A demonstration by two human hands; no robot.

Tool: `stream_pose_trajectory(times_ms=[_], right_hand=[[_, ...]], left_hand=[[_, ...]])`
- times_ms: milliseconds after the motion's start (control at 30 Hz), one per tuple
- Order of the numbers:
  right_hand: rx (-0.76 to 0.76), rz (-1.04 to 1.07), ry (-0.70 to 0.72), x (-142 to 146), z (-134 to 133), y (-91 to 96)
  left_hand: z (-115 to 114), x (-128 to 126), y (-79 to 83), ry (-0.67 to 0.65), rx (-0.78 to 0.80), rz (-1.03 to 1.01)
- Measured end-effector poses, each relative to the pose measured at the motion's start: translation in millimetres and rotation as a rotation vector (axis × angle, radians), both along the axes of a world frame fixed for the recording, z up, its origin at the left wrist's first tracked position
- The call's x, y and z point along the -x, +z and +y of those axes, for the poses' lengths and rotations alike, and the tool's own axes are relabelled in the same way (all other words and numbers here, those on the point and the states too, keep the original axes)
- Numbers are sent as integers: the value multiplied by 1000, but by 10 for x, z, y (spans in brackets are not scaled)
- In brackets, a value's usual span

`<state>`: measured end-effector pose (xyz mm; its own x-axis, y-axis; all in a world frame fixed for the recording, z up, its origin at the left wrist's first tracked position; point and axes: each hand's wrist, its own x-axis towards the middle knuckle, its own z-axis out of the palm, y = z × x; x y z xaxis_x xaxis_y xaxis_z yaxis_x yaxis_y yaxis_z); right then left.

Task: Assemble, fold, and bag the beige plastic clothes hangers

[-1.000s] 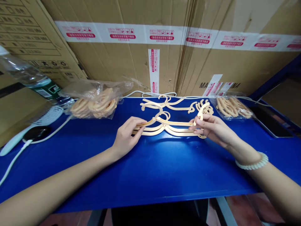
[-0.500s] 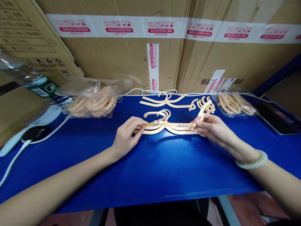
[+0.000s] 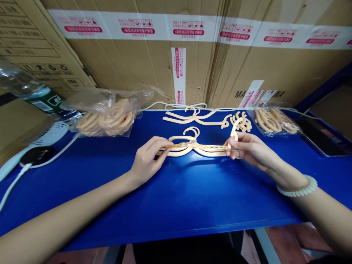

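Note:
A cream plastic clothes hanger (image 3: 205,146), seen nearly edge-on, is held level just above the table between both hands. My left hand (image 3: 148,159) pinches its left end between thumb and fingers. At its right end, my right hand (image 3: 251,148) is closed on a small curved hook piece (image 3: 235,129) that points up, against the hanger's tip; whether the two are joined is hard to tell. Similar hangers (image 3: 180,153) lie stacked on the table right behind and below the held one, partly covered by it.
Farther back lie more hangers (image 3: 205,122) and a pile of small hook pieces (image 3: 243,126). Bagged hangers (image 3: 115,119) sit left, another bag (image 3: 271,121) right beside a phone (image 3: 324,139). A bottle (image 3: 41,95), brush (image 3: 52,134) and black charger (image 3: 37,156) stand left; cardboard boxes (image 3: 123,66) wall the back.
The held hanger has tilted a little, its hook now lying flatter toward the back. My right hand and the curved piece have shifted slightly; both hands keep their grip.

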<state>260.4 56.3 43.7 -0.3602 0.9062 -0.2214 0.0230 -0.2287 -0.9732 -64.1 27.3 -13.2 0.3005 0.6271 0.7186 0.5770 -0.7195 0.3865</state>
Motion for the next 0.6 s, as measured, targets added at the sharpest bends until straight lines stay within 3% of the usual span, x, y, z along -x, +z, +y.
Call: stream_pose_trajectory(times_ms=[267,600], right_hand=[[-215,-18,-154,75,-93,-52],[-384,-55,-229,95,-132,-63]], left_hand=[[-11,-18,27,4,-19,24],[-18,-15,15,-34,-24,25]])
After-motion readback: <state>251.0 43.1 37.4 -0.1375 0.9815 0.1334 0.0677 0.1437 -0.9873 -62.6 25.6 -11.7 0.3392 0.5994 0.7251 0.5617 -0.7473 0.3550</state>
